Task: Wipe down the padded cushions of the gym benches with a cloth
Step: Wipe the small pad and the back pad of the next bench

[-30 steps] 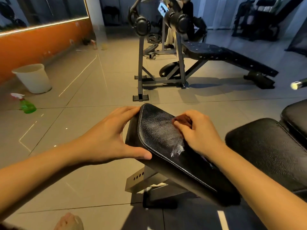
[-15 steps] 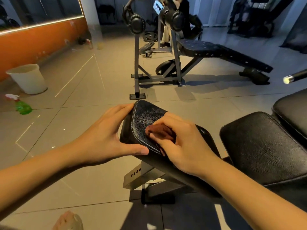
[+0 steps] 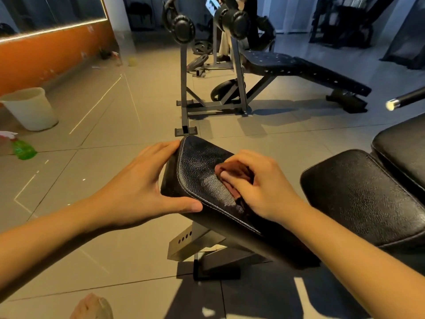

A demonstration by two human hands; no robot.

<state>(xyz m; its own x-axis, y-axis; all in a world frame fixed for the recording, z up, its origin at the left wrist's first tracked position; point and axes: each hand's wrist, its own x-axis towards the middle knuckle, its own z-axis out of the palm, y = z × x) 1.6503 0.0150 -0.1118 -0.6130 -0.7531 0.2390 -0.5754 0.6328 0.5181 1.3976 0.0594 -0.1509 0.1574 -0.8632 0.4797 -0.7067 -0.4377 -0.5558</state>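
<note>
1. A person's right hand (image 3: 259, 187) presses a bunched reddish-brown cloth (image 3: 232, 173) onto the top of a black cushion (image 3: 200, 166) at the end of a gym bench. The fingers are curled over the cloth and hold it tight against the leather.

2. The left hand (image 3: 142, 189) clasps the cushion's free end. Its fingers lie nearly straight along the far edge, and the thumb is set on the near seam, steadying the pad.

3. A pale sheen marks the leather just beside the cloth. It is probably a damp streak, and if so it shows where the wipe has covered.

4. The step in hand looks like wiping this end pad. To do it well, the strokes should overlap and run the pad's length, with the cloth kept flat enough to reach the stitched seam and the rounded corners.

5. The left hand's brace matters, because the pad sits tilted on its bracket and could rock under pressure.

6. The patch beneath the left thumb would need a pass of its own once that hand shifts.

7. A larger cushion (image 3: 358, 194) sits just to the right, with no cloth on it. A pale bucket (image 3: 30, 109) and a green spray bottle (image 3: 23, 150) stand well apart on the tiled floor.
</note>
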